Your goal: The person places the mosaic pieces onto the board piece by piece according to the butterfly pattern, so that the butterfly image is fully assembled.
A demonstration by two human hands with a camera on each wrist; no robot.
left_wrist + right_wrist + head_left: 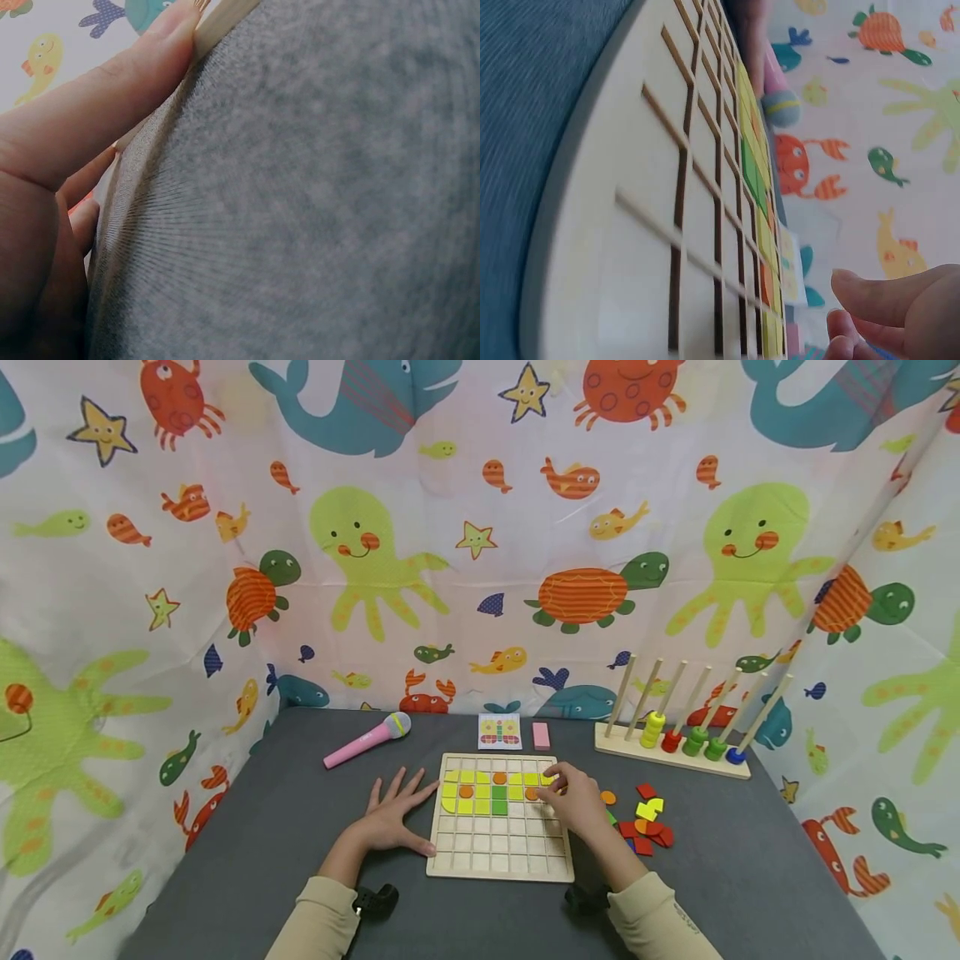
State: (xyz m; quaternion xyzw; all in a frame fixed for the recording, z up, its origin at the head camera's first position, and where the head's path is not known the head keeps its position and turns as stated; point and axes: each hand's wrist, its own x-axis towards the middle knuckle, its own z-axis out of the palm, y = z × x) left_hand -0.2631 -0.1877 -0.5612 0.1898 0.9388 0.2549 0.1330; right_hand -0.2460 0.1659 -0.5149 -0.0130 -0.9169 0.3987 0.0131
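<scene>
A wooden grid board [498,864] lies on the table, with yellow square tiles [483,792], orange discs [499,777] and green tiles [499,799] in its upper rows. My left hand [393,818] is spread at the board's left side, its thumb touching the lower left edge; in the left wrist view the thumb [112,97] meets the wooden rim. My right hand [576,800] is over the upper right corner, fingertips bent close around a yellow tile [548,779]. Whether they pinch it is hidden. In the right wrist view its fingers [877,296] hover above the grid.
Loose red, yellow, orange and blue pieces [651,831] lie right of the board. Behind it are a pattern card [499,743] and a pink block [541,736]. A toy microphone [367,741] lies back left; a peg stand with coloured beads [675,756] stands back right.
</scene>
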